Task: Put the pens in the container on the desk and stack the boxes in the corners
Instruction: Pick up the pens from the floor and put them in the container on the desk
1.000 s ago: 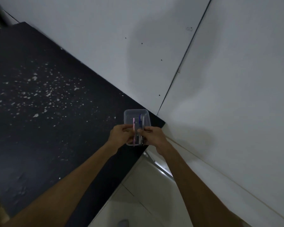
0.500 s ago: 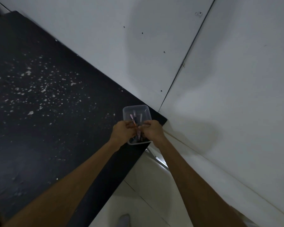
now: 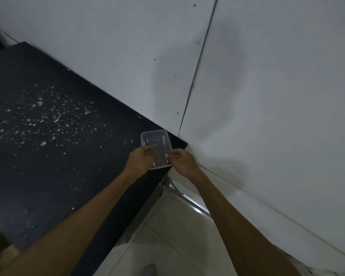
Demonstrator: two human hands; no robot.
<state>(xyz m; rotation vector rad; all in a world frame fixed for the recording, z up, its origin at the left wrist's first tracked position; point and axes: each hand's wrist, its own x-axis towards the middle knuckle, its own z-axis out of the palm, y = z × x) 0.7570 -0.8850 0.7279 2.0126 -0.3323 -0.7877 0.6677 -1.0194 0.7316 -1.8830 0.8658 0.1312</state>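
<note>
Clear container (image 3: 155, 140) sits at the worktop's (image 3: 48, 156) far corner by the wall, pens (image 3: 146, 142) lying inside. Left hand (image 3: 140, 161) curls its fingers at the near rim; right hand (image 3: 182, 161) fingers are curled too, seemingly pinching the rim.

A clear container (image 3: 155, 144) sits at the black desk's (image 3: 48, 146) four-o'clock corner. The left hand (image 3: 140, 161) and right hand (image 3: 182, 162), fingers curled, flank its near end; pens (image 3: 146, 142) lie inside.
</note>
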